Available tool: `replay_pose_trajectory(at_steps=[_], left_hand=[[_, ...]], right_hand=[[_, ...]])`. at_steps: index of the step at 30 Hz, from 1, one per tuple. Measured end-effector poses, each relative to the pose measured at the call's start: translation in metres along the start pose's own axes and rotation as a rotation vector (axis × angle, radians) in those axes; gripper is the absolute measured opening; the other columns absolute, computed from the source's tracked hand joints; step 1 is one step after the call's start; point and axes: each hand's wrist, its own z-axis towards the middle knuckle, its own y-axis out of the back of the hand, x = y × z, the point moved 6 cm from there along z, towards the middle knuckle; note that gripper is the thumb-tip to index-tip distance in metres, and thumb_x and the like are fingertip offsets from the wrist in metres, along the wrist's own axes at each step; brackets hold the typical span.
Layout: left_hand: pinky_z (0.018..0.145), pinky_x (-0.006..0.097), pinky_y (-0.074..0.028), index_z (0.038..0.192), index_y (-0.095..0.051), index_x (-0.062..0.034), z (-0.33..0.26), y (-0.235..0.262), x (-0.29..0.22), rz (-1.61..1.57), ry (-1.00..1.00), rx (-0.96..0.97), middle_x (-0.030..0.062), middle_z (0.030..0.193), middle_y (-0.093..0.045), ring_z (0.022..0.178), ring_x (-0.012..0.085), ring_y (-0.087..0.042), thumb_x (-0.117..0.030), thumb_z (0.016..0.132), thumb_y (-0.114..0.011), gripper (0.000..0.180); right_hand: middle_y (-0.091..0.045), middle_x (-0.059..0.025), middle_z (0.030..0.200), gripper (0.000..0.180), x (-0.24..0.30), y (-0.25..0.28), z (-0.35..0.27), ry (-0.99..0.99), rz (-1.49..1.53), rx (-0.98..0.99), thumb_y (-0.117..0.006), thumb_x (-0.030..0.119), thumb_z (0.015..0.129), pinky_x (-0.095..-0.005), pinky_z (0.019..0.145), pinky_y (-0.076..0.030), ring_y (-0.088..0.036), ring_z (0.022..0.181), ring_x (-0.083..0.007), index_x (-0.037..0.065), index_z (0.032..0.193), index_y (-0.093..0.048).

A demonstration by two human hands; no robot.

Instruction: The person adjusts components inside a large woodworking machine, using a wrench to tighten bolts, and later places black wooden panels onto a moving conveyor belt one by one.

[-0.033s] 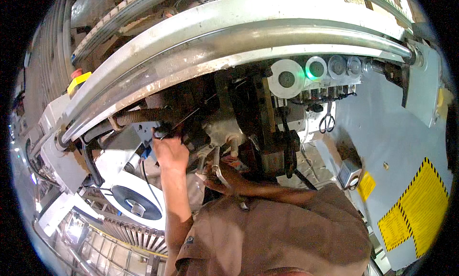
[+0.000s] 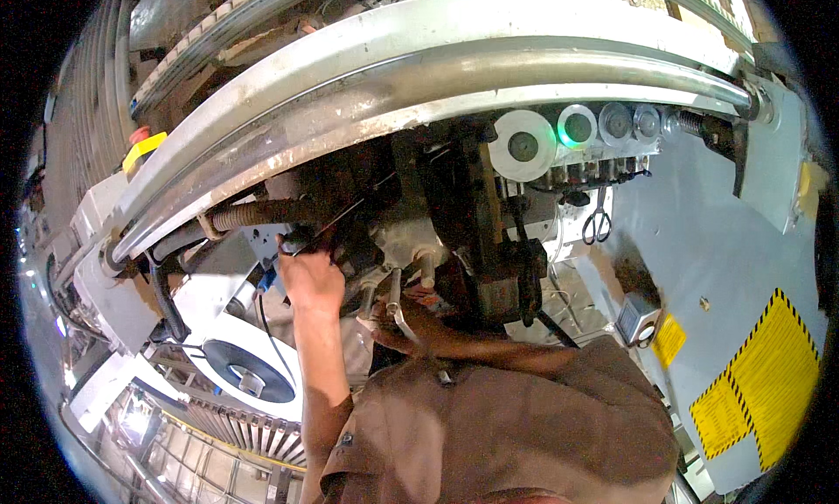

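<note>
Nothing shifted since earlier frame; both hands stayed put. Left hand [image 2: 310, 277] reached up under curved rail [image 2: 419, 76], grip closed on dark part just below coil spring [image 2: 253, 214]. Right hand [image 2: 411, 321], right of left hand, held metal wrench [image 2: 395, 301] upright.
</note>
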Motion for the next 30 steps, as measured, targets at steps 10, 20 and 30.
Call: replay_pose_trajectory(at_steps=[10, 20, 30], left_hand=[[0.129, 0.043, -0.032, 0.154, -0.058, -0.0141, 0.012, 0.018, 0.010, -0.354, 0.186, 0.146, 0.0052, 0.156, -0.063, 0.140, 0.0273, -0.056, -0.041, 0.118, -0.040, 0.049], [0.137, 0.047, -0.017, 0.162, -0.010, 0.0232, -0.039, 0.009, -0.026, 0.077, -0.014, -0.103, 0.0434, 0.167, -0.029, 0.164, 0.0418, -0.025, -0.061, 0.113, -0.044, 0.103], [0.125, 0.045, -0.039, 0.161, -0.033, 0.0098, -0.107, 0.056, -0.033, 0.378, -0.373, 0.166, 0.0313, 0.156, -0.053, 0.146, 0.0344, -0.051, -0.054, 0.117, -0.039, 0.078]], right_hand=[[-0.069, -0.0145, 0.130, 0.042, -0.047, -0.033, -0.015, -0.152, 0.246, -0.091, -0.073, 0.021, 0.104, -0.0433, 0.105, -0.055, -0.065, 0.127, -0.0304, 0.001, 0.139, -0.059], [-0.071, -0.0067, 0.116, 0.050, -0.032, -0.026, -0.011, -0.035, 0.134, -0.138, -0.064, 0.024, 0.112, -0.0317, 0.089, -0.058, -0.068, 0.102, -0.0145, 0.003, 0.152, -0.044], [-0.059, -0.0143, 0.148, 0.081, 0.007, -0.016, -0.061, 0.015, 0.332, -0.404, -0.077, 0.030, 0.105, -0.0393, 0.106, -0.054, -0.061, 0.126, -0.0209, 0.007, 0.169, -0.034]])
